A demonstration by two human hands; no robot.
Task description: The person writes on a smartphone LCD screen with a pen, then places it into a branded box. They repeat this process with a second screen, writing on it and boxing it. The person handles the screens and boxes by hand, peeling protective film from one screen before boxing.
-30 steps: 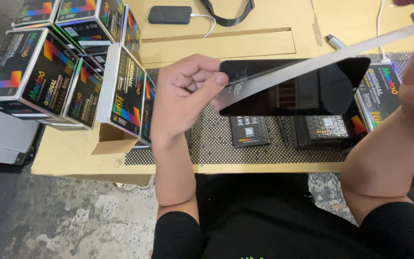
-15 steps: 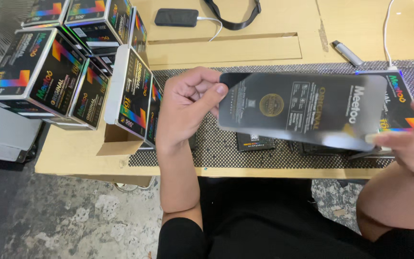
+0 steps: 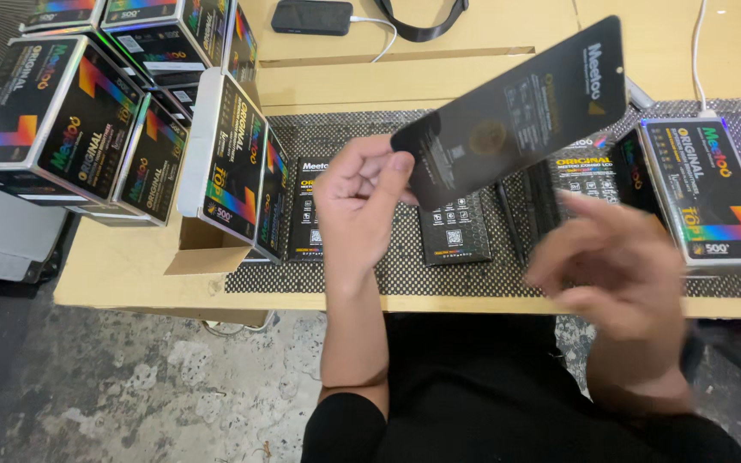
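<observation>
My left hand (image 3: 358, 206) pinches the lower left end of a long black flat pack (image 3: 516, 111) with pale printing. The pack tilts up to the right above the dotted black mat (image 3: 388, 266). My right hand (image 3: 623, 257) hangs blurred below the pack's right half, fingers apart, touching nothing. Under the pack, several small black flat packs (image 3: 456, 231) lie on the mat.
Stacks of black boxes with rainbow printing (image 3: 70, 111) crowd the table's left end, one open box (image 3: 233, 163) among them. Another such box (image 3: 705, 189) lies at the right. A black device with a cable (image 3: 310, 17) and a strap sit at the back.
My right hand has let go of the long pack and dropped below it. The left hand alone now holds it, and its right end has swung upward.
</observation>
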